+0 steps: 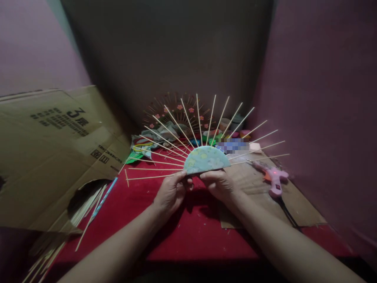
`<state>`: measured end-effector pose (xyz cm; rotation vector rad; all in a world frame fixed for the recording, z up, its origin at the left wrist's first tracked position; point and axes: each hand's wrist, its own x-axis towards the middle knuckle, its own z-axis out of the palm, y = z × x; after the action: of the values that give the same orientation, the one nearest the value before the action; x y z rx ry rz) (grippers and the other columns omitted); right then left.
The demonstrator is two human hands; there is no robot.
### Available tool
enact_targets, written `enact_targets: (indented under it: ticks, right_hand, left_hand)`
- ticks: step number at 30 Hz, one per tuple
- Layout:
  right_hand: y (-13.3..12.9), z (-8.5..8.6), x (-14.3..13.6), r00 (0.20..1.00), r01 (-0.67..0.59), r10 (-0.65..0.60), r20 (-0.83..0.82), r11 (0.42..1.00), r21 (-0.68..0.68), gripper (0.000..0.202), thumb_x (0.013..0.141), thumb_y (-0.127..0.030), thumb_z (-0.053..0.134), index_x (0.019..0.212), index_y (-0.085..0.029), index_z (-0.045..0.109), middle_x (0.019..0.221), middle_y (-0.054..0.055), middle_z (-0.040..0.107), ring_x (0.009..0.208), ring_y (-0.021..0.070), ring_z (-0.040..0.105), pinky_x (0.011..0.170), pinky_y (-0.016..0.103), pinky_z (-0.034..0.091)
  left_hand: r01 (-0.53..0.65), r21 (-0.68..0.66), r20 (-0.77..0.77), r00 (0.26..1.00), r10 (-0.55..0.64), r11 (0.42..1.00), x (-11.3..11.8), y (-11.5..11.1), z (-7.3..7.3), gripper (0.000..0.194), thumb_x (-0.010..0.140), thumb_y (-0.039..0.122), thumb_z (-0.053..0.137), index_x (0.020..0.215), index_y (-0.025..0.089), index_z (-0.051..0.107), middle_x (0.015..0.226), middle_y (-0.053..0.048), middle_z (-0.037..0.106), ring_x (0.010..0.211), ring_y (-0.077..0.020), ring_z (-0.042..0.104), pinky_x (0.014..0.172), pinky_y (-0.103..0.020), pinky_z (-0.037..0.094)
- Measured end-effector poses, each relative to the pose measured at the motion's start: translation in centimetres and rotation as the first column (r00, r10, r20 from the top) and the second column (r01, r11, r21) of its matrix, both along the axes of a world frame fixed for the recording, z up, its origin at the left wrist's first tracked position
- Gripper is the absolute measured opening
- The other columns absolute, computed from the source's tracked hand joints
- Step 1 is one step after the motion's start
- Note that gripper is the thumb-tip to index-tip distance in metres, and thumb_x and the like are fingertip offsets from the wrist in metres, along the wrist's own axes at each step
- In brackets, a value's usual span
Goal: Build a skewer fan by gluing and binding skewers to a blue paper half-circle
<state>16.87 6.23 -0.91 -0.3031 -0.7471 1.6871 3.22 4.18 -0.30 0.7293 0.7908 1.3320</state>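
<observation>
A half-round fan base (206, 159), pale green with a floral pattern, is held up over the table. Several thin wooden sticks (188, 122) spread out from its curved edge like rays. My left hand (175, 190) pinches its lower left corner, with the thumb in front. Along the straight lower edge, toward the right, my right hand (219, 182) grips it too, its fingers partly hidden behind. One short stick (127, 178) crosses the tips of the lowest sticks at the far left.
A pink glue gun (275, 179) with a lit red light lies on a cardboard sheet (250, 184) at the right. Loose sticks (88, 204) lie by a large cardboard box (53, 157) at the left. Behind stands a flowered stick fan (179, 108). Red cloth (188, 239) covers the table.
</observation>
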Motion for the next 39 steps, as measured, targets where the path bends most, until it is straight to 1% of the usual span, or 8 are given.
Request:
enact_targets:
  ticks: [3,6,14,22,28,31,37,39]
  right_hand:
    - [-0.16,0.04,-0.09,0.999,-0.021,0.020,-0.035,1.000,-0.009,0.041,0.056,-0.005,0.067,0.095,-0.019,0.064,0.076,-0.001,0.071,0.079,0.0169,0.065,0.083,0.031,0.050]
    - [-0.14,0.01,-0.27,0.999,0.030,-0.033,-0.043,0.997,-0.066,0.033,0.063,-0.013,0.070,0.095,-0.019,0.063,0.077,-0.001,0.070,0.079,0.0157,0.065,0.079,0.029,0.052]
    - [0.11,-0.18,-0.21,0.999,0.026,-0.021,0.043,0.993,-0.113,0.039,0.051,-0.005,0.068,0.089,-0.015,0.065,0.070,0.000,0.070,0.072,0.0145,0.064,0.078,0.026,0.051]
    - [-0.07,-0.20,-0.22,1.000,-0.010,0.010,0.015,0.999,-0.045,0.051,0.049,0.001,0.066,0.095,-0.020,0.064,0.078,-0.004,0.071,0.076,0.0149,0.066,0.081,0.027,0.051]
    - [0.18,-0.12,-0.50,0.990,0.097,-0.107,-0.097,0.991,-0.096,0.038,0.062,-0.014,0.073,0.099,-0.020,0.063,0.083,-0.001,0.071,0.082,0.0178,0.067,0.083,0.034,0.054]
    - [0.33,-0.25,-0.64,0.986,0.125,-0.138,-0.096,0.983,-0.135,0.039,0.062,-0.013,0.073,0.099,-0.018,0.063,0.083,0.000,0.071,0.083,0.0180,0.066,0.084,0.035,0.054]
    - [0.15,-0.19,-0.67,0.995,0.080,-0.084,-0.062,0.994,-0.075,0.038,0.063,-0.016,0.074,0.099,-0.018,0.063,0.086,0.001,0.072,0.087,0.0195,0.067,0.090,0.038,0.051]
    - [0.19,-0.04,-0.54,0.988,0.121,-0.129,-0.081,0.988,-0.096,0.035,0.062,-0.017,0.076,0.095,-0.018,0.064,0.086,0.000,0.072,0.086,0.0187,0.067,0.089,0.037,0.052]
  left_hand:
    - [0.000,-0.006,0.013,1.000,0.000,1.000,0.00,-0.10,0.08,0.016,0.064,0.018,0.071,0.077,0.009,0.069,0.065,-0.004,0.064,0.052,-0.0099,0.053,0.049,-0.024,0.044]
    - [0.015,0.016,0.005,1.000,-0.015,1.000,0.03,-0.16,0.09,0.015,0.065,0.018,0.070,0.077,0.008,0.069,0.064,-0.004,0.063,0.052,-0.0101,0.053,0.050,-0.024,0.044]
    - [0.047,0.033,-0.005,0.999,-0.047,0.998,-0.09,-0.15,0.09,0.010,0.063,0.017,0.070,0.066,0.007,0.067,0.058,-0.005,0.062,0.055,-0.0122,0.054,0.054,-0.025,0.046]
    - [0.017,-0.007,0.020,1.000,-0.017,1.000,-0.04,0.24,-0.30,0.016,0.067,0.021,0.073,0.078,0.008,0.070,0.067,-0.004,0.064,0.052,-0.0089,0.052,0.049,-0.022,0.044]
    - [-0.010,-0.017,0.035,0.999,0.010,1.000,-0.17,0.24,-0.28,0.023,0.065,0.021,0.076,0.082,0.008,0.069,0.070,-0.003,0.064,0.055,-0.0095,0.053,0.048,-0.023,0.045]
    - [-0.003,-0.014,0.033,0.999,0.004,1.000,-0.13,0.27,-0.42,0.026,0.064,0.021,0.077,0.084,0.007,0.069,0.073,-0.004,0.064,0.056,-0.0101,0.055,0.049,-0.023,0.045]
    - [-0.021,-0.069,0.051,0.998,0.025,0.997,-0.06,0.78,-0.65,0.019,0.065,0.017,0.074,0.080,0.007,0.068,0.069,-0.003,0.063,0.053,-0.0086,0.054,0.048,-0.021,0.045]
    - [-0.030,-0.069,0.058,0.998,0.034,0.997,-0.06,0.83,-0.59,0.017,0.066,0.016,0.074,0.080,0.008,0.068,0.068,-0.002,0.062,0.052,-0.0077,0.053,0.048,-0.020,0.045]
